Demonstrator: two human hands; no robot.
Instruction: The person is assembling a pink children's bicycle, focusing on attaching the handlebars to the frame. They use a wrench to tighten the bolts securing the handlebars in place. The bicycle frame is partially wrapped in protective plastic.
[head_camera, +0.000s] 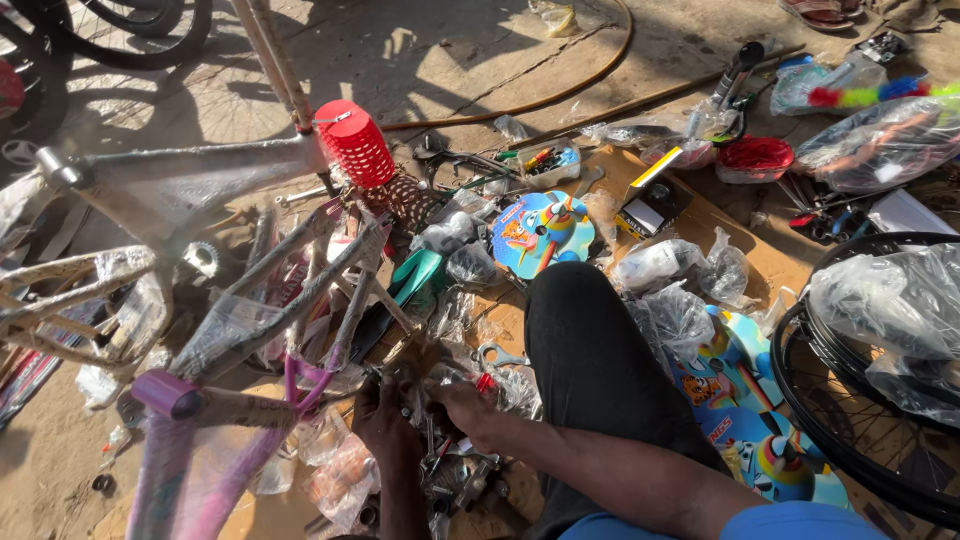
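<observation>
Both hands – left (385, 415), right (462, 405) – crowd small metal parts (450, 475), grips unclear; pink frame (200, 400) hems left, wheel (850, 400) right

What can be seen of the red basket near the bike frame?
The red basket is a small ribbed tub of what looks like plastic, with open slots along its sides and a closed round end. It lies tilted on its side in full sun, against the junction of the wrapped pale bike frame and a slanting tube, above the heap of bagged parts. Neither hand touches it; both work lower down among small metal parts.
</observation>
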